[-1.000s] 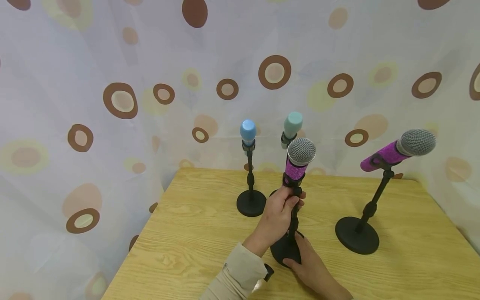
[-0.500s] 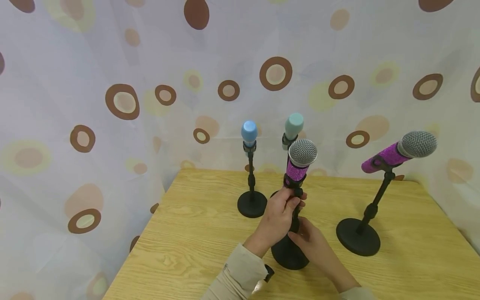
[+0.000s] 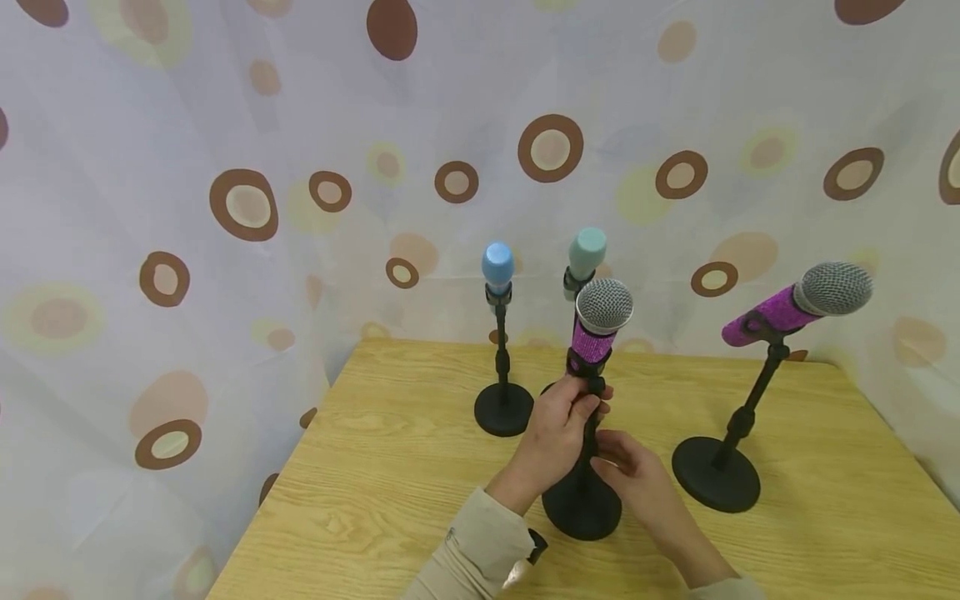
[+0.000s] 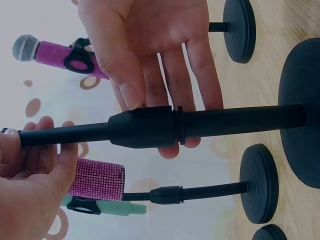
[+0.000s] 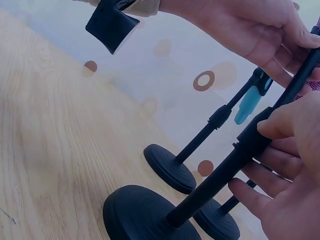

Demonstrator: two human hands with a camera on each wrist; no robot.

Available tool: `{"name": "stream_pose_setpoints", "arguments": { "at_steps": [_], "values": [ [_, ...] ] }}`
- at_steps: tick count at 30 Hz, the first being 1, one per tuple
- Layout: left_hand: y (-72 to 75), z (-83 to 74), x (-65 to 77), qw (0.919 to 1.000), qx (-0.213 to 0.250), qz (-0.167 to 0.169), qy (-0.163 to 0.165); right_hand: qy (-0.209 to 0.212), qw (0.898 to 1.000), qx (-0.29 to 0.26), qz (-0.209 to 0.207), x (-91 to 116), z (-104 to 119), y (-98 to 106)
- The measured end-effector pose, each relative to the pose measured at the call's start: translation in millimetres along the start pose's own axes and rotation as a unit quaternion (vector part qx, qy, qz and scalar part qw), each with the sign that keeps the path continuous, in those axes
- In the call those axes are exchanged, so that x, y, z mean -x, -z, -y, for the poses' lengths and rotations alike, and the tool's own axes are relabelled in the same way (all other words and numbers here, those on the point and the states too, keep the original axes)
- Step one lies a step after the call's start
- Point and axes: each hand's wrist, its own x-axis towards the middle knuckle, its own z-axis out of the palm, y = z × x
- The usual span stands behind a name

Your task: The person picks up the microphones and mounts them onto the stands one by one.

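Observation:
A microphone with a silver mesh head (image 3: 604,307) and a glittery purple body (image 3: 592,343) is clipped atop a black desk microphone stand (image 3: 581,506). My left hand (image 3: 551,429) grips the stand's thin upper pole (image 4: 65,134) just under the clip. Lower down, my right hand (image 3: 641,487) holds the thick collar (image 4: 142,127) at mid-pole. Its thumb (image 5: 280,122) rests on the collar's near side, and its fingers (image 5: 270,177) pass behind. The stand is upright, its round base (image 5: 145,215) on the wooden table (image 3: 360,483).
Behind stand a blue microphone (image 3: 498,265) and a mint-green one (image 3: 587,250), each on a black stand. To the right, another purple microphone (image 3: 780,308) tilts on its stand (image 3: 716,473). A patterned curtain (image 3: 337,100) hangs beyond the table.
My right hand has moved up from the stand's base to the collar on its pole. My left hand keeps its grip under the clip.

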Motion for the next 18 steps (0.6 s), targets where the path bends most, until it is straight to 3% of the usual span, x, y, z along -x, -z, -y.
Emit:
{"name": "stream_pose_setpoints", "arguments": {
  "at_steps": [9, 14, 18],
  "values": [
    [0.8, -0.9, -0.2, 0.9999, -0.014, 0.002, 0.0, 0.023, 0.999, 0.019, -0.019, 1.5, -3.3, 4.1],
    [1.2, 0.1, -0.1, 0.9999, -0.009, 0.007, 0.006, 0.044, 0.998, 0.032, -0.009, 1.3, -4.9, 6.1],
    [0.8, 0.3, 0.0, 0.9999, -0.01, 0.008, 0.009, 0.031, 0.999, 0.028, 0.003, 0.0, -5.8, 5.9]
  ]
}}
